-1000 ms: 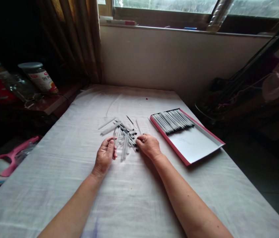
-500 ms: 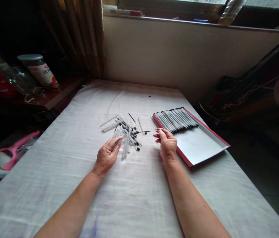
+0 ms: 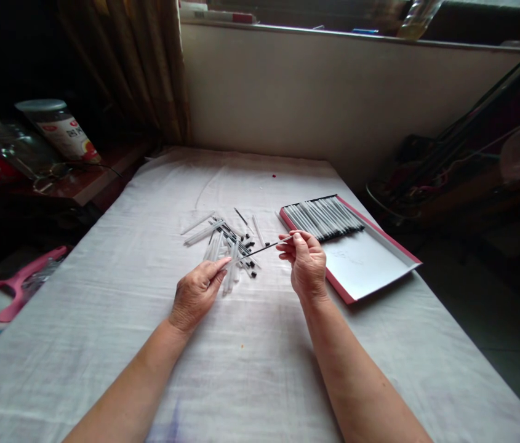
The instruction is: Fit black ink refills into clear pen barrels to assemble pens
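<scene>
One cylindrical jar with a grey lid and a white-and-red label (image 3: 63,135) stands in the shadow at the left, and the containers beside it are cut off by the edge and too dark to name. Below it lies a pink plastic handle-like object (image 3: 13,292), whose other parts are hard to make out.

On the white, wrinkled cloth (image 3: 241,387), the left hand (image 3: 197,292) has its thumb and forefinger pressed together on a slender, clear plastic tube (image 3: 236,261). The fingers hide most of this tube, so only a short end shows. Just behind the hand is a loose pile of clear tubes and black thin refills (image 3: 223,232); they cross each other, and many cannot be told apart. Small black caps (image 3: 253,274) lie at its right side.

Above the pile's right part, a thin black-and-clear rod (image 3: 264,248) slants between the two hands. Its right end is pinched firmly by the right hand (image 3: 306,264). Whether its left tip is inside the tube, I cannot tell.

Farther right is a shallow white tray with red sides (image 3: 340,290). A tight row of clear, black-ended pens (image 3: 324,218) fills its far part; the right hand covers a little of the tray's near-left side.
</scene>
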The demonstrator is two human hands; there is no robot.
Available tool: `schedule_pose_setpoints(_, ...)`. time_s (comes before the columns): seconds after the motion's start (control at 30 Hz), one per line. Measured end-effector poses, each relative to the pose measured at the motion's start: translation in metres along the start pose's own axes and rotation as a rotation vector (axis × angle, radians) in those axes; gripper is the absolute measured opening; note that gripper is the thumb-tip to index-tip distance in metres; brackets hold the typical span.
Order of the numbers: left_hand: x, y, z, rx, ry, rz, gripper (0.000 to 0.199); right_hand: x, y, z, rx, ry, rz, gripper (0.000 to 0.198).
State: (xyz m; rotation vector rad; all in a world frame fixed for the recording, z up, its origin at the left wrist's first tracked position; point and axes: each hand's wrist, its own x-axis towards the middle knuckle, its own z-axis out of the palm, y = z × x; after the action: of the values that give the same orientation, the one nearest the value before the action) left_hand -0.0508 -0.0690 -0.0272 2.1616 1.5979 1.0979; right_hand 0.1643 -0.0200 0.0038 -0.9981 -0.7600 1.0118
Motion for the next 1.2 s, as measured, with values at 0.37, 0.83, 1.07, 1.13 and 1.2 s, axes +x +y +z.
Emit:
schedule_pose_setpoints(0.37, 0.000, 0.002, 0.001, -0.020, -0.025, 0.008, 0.032, 0.002, 0.001, -0.004, -0.040, 0.006, -0.032, 0.024)
schedule_pose_setpoints(0.83, -0.002, 0.003, 0.001, 0.035, 0.001, -0.070, 0.028, -0.013, 0.023, -0.005, -0.627, -0.523, -0.067, 0.025)
schedule_pose_setpoints(1.07, -0.001, 0.004, 0.001, -0.010, 0.010, 0.007, 0.027, -0.023, 0.018, -0.015, -1.248, -0.649, -0.268, 0.017)
schedule_pose_setpoints(1.13, -0.002, 0.004, 0.001, -0.002, 0.004, 0.025, 0.027, -0.026, 0.020, -0.014, -1.304, -0.661, -0.296, 0.016)
schedule_pose_setpoints(1.2, -0.002, 0.004, 0.001, 0.009, 0.006, 0.042, 0.025, -0.026, 0.023, -0.013, -1.234, -0.639, -0.290, 0.015)
